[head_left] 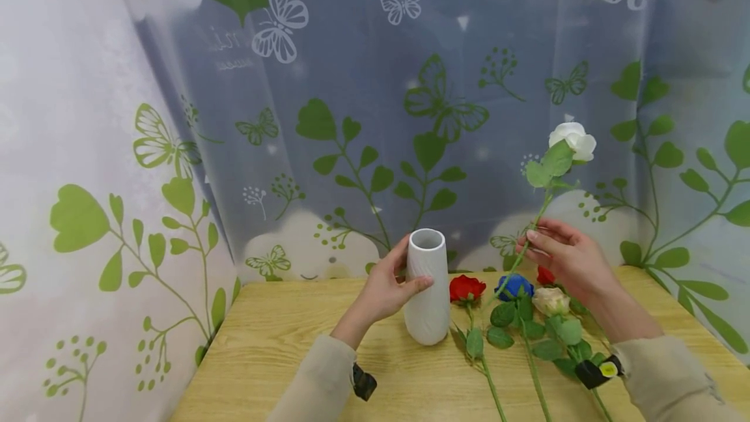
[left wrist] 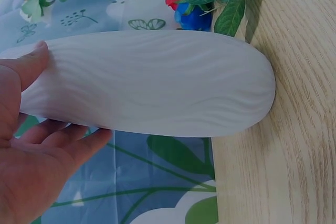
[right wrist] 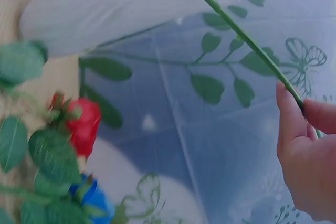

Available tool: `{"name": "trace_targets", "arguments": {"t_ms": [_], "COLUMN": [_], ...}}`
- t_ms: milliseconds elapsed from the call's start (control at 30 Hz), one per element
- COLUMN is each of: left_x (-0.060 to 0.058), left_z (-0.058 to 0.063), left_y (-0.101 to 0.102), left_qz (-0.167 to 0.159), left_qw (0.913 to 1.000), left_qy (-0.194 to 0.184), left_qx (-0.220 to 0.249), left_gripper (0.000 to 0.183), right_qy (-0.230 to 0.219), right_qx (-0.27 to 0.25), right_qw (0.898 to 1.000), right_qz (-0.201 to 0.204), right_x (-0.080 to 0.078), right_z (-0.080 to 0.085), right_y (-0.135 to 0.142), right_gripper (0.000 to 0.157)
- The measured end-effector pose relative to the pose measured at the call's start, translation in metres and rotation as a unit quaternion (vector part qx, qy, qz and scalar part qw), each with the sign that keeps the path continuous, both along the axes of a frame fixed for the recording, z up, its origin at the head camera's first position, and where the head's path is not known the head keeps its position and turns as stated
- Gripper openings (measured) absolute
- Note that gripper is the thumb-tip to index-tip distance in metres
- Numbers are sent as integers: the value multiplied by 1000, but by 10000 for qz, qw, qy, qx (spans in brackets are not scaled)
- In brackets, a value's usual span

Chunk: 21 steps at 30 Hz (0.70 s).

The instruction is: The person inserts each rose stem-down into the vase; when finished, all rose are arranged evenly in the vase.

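Head view looks forward and down; both wrist views, closer, share the vase point(left wrist: 157, 82).

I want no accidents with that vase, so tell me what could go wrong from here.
The right grip pinches the white rose by its thin stem, so it could swing or twist. The vase is tall and slim, so a knock from that stem might jolt or tip it in the left grip. A red rose lies close beside the vase and could get nudged if the vase shifts.
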<state>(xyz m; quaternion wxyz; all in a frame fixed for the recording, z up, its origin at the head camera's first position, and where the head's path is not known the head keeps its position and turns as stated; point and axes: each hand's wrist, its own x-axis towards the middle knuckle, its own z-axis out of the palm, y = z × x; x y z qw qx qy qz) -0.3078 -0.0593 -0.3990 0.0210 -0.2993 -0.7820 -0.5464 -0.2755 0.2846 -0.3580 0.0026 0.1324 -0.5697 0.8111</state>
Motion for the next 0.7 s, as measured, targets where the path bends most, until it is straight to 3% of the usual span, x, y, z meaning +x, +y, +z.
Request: {"name": "trace_targets", "arguments": {"t_ms": [200, 400, 533, 700], "left_x": [0, 0, -1, -1], "left_z": [0, 1, 0, -1], "left_y": [0, 0, 1, 0], "left_qz": [25, 37, 62, 54], "left_qw": [10000, 10000, 10000, 10000], "left_qy": [-8, -29, -33, 9], "left_qx": [-17, 9, -20, -16], "left_gripper": [87, 88, 88, 88], "right_qy": [146, 230, 285, 342], "right_qx": [-1109, -2058, -2331, -2093], "right_qw": [9937, 9783, 9715, 9746], "right_qz": [41, -51, -306, -719], "right_x": [-4, -9, -12, -14], "right_z": [22, 41, 48, 51], "right_y": [-20, -41, -53, -65], "right_gripper": [13, 13, 16, 24]}}
